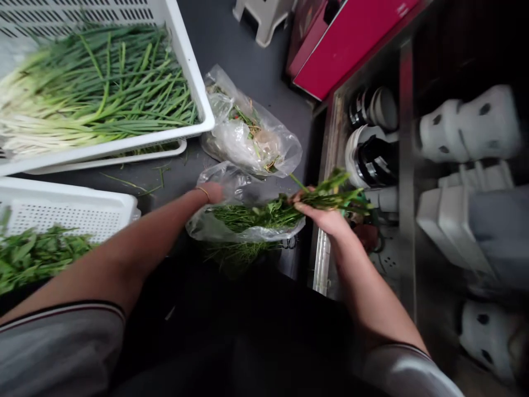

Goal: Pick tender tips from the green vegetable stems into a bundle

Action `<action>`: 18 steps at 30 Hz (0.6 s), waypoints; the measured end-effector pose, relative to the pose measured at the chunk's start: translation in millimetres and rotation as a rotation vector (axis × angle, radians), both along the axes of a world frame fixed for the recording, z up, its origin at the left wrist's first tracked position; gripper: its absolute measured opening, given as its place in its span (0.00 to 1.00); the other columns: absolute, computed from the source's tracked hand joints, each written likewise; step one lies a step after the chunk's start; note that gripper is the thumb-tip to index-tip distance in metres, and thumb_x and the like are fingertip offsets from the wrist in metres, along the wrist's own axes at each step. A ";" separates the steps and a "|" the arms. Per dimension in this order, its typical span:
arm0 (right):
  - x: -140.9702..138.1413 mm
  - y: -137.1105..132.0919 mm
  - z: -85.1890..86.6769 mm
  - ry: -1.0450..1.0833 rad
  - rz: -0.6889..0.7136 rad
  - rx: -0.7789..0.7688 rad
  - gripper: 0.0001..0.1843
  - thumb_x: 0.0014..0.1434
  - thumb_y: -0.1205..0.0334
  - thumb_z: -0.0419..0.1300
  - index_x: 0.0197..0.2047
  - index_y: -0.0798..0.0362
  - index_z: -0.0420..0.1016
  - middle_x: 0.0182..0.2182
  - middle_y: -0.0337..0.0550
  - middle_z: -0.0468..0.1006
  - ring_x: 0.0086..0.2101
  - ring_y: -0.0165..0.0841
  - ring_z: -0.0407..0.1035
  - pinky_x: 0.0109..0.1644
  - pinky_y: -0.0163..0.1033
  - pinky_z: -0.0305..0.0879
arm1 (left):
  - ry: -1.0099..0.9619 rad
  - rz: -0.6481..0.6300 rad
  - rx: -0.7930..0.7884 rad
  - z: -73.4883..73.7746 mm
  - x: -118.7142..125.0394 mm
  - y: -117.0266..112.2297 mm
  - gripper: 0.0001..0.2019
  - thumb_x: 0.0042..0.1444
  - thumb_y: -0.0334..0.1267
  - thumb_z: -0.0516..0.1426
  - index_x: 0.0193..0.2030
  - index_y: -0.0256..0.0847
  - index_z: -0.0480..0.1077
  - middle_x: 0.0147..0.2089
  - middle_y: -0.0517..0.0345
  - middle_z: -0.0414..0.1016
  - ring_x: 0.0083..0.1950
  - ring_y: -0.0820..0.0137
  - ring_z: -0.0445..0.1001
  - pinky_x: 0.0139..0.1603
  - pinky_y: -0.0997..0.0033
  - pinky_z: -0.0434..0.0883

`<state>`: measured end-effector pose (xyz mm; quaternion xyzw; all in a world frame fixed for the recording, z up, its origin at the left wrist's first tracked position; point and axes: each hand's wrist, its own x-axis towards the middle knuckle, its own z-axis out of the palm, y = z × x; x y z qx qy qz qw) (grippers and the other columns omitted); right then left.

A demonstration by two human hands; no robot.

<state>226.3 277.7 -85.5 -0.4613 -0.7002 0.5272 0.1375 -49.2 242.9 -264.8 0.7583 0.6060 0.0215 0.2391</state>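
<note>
My right hand (320, 216) is closed around a bunch of leafy greens (336, 196), whose stems and leaves stick out to the right. Below and left of it, a clear plastic bag (243, 234) gapes wide with more thin greens (248, 216) inside. At the bag's left rim my left hand (212, 193) grips the plastic; its fingers are mostly hidden and somewhat blurred. Further loose greens (243, 253) lie under the bag, close to my dark clothing.
A white basket (188, 60) of spring onions (111, 82) stands upper left, above another white basket (82, 201) with leafy greens (41, 253). A second clear bag (252, 132) holds plant scraps. Shelves with bowls (376, 154) line the right; a stool (266, 16) stands beyond.
</note>
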 end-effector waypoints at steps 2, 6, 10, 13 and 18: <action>6.8 1.8 18.7 0.177 -0.208 0.020 0.10 0.50 0.58 0.62 0.35 0.52 0.71 0.35 0.40 0.75 0.39 0.33 0.71 0.49 0.42 0.65 | 0.003 -0.010 -0.073 11.4 16.6 -0.9 0.16 0.58 0.41 0.53 0.49 0.34 0.66 0.49 0.49 0.69 0.45 0.65 0.71 0.45 0.61 0.70; 7.5 -9.0 4.7 0.093 -0.264 0.081 0.14 0.45 0.54 0.64 0.32 0.55 0.71 0.31 0.40 0.76 0.35 0.32 0.70 0.48 0.43 0.65 | 0.006 -0.017 -0.117 41.1 44.9 -15.8 0.17 0.58 0.44 0.51 0.47 0.32 0.70 0.43 0.48 0.75 0.45 0.65 0.72 0.44 0.69 0.67; 4.5 -25.5 -27.2 -0.065 -0.257 0.083 0.19 0.42 0.51 0.63 0.32 0.57 0.71 0.32 0.43 0.77 0.37 0.33 0.69 0.49 0.42 0.64 | -0.005 -0.046 -0.140 55.8 79.5 -72.0 0.18 0.58 0.44 0.48 0.49 0.38 0.70 0.46 0.49 0.75 0.44 0.65 0.73 0.42 0.71 0.67; 8.2 -40.8 -27.8 0.051 -0.450 0.170 0.21 0.45 0.49 0.61 0.36 0.57 0.69 0.34 0.46 0.77 0.39 0.33 0.69 0.49 0.41 0.64 | -0.015 -0.067 -0.177 48.2 100.2 -118.0 0.18 0.53 0.47 0.53 0.46 0.41 0.72 0.44 0.50 0.76 0.43 0.64 0.74 0.41 0.71 0.68; 26.1 -59.9 24.1 0.447 -0.648 0.276 0.14 0.48 0.54 0.61 0.33 0.54 0.66 0.33 0.41 0.75 0.37 0.31 0.71 0.49 0.43 0.65 | 0.046 0.098 -0.151 24.3 88.1 -126.1 0.19 0.58 0.38 0.46 0.52 0.33 0.67 0.50 0.39 0.70 0.51 0.58 0.70 0.49 0.63 0.65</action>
